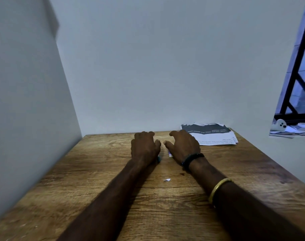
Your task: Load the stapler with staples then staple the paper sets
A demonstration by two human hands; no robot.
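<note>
My left hand point(144, 146) lies palm down at the far middle of the wooden table point(96, 188), fingers curled over a teal thing, apparently the stapler point(159, 159), of which only a corner shows by the wrist. Just right of it, my right hand point(182, 145) arches over the table with bent fingers and the thumb pointing left. A small purple-and-white box point(169, 154), probably staples, peeks out under its thumb base. Whether that hand holds the box is hidden. A stack of printed paper sets point(214, 136) lies at the far right corner, beside the right hand.
A tiny white paper scrap point(167, 180) lies between my forearms. White walls close the table at the back and left. At the right is a window with black bars point(298, 75) and a sill point(291, 131) holding papers and a small white object.
</note>
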